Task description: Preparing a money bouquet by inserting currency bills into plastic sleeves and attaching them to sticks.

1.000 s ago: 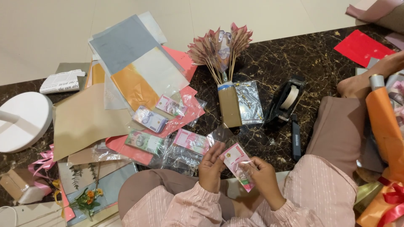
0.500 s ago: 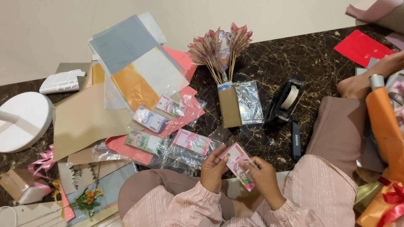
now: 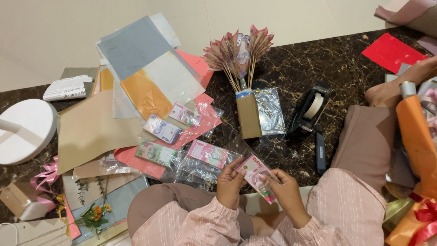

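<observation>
In the head view we hold a pink banknote [image 3: 256,176] low in the frame, at about six o'clock, above our lap. It is flat, rectangular and tilted, with paler printed patches. Our left hand [image 3: 230,182] pinches its near-left edge, fingers closed on it; our right hand [image 3: 286,190] clamps the lower right end. At eleven o'clock, just beside it, lies a wrapped pink bundle [image 3: 208,153]. Bare dark marble floor [image 3: 300,157] opens at one o'clock, short of the tape dispenser [image 3: 309,109].

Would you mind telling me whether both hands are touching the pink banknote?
Touching. The head view shows the left hand pinching the near-left edge of the pink banknote while the right hand grips its right side, fingers overlapping the paper.
</observation>
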